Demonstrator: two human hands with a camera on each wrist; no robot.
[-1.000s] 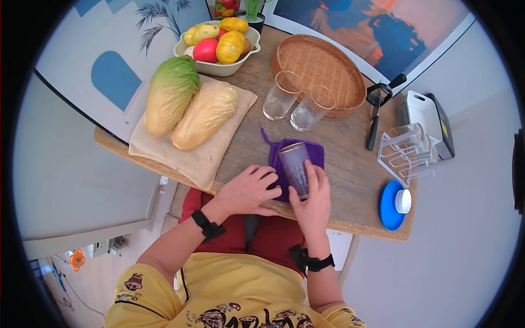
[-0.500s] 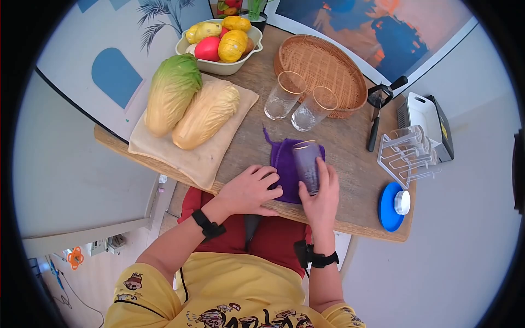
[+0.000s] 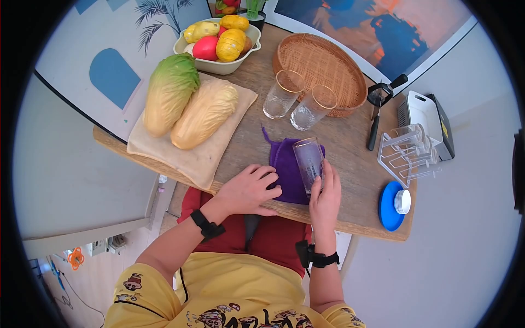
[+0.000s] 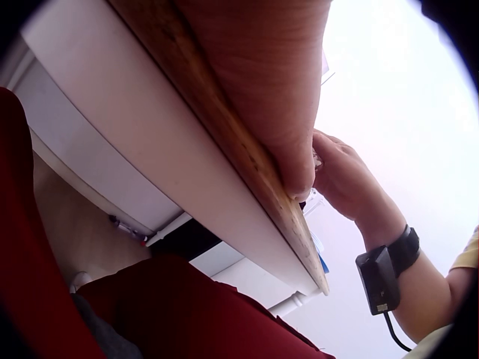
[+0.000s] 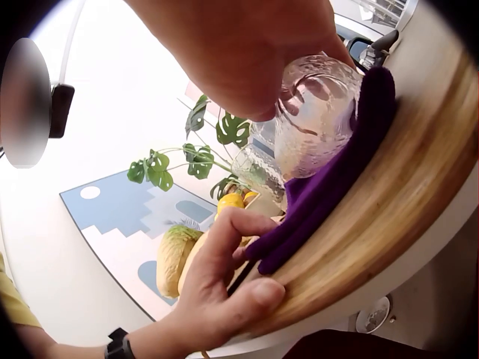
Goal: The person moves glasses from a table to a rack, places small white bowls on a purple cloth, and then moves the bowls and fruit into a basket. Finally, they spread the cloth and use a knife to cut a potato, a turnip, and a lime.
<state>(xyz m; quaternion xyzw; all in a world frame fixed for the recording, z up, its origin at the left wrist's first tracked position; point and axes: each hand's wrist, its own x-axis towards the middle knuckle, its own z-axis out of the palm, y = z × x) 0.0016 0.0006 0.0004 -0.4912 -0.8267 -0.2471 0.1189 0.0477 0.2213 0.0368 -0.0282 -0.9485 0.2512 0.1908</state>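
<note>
My right hand (image 3: 326, 192) grips a clear drinking glass (image 3: 309, 162) near its base. The glass has a gold rim, leans with its mouth away from me, and overlaps the purple cloth (image 3: 285, 174). In the right wrist view, its textured base (image 5: 318, 120) faces the camera and fingers show through it. The cloth lies by the table's front edge, a thin cord trailing from its far left corner. My left hand (image 3: 249, 190) rests at the cloth's left side with bent fingers. Its forefinger (image 5: 243, 224) touches the cloth, the thumb standing apart at the table edge.
Two more gold-rimmed glasses (image 3: 284, 94) stand before a round wicker tray (image 3: 350, 82). Left are two Chinese cabbages (image 3: 203, 116) on a beige mat (image 3: 164, 158) and a produce bowl (image 3: 219, 68). At right are a knife (image 3: 374, 128), a glass rack (image 3: 395, 164) and a blue plate (image 3: 389, 216).
My right hand has moved to the right with the glass, and its fingers now sit lower, near the base. The left hand has stayed in place on the cloth.
</note>
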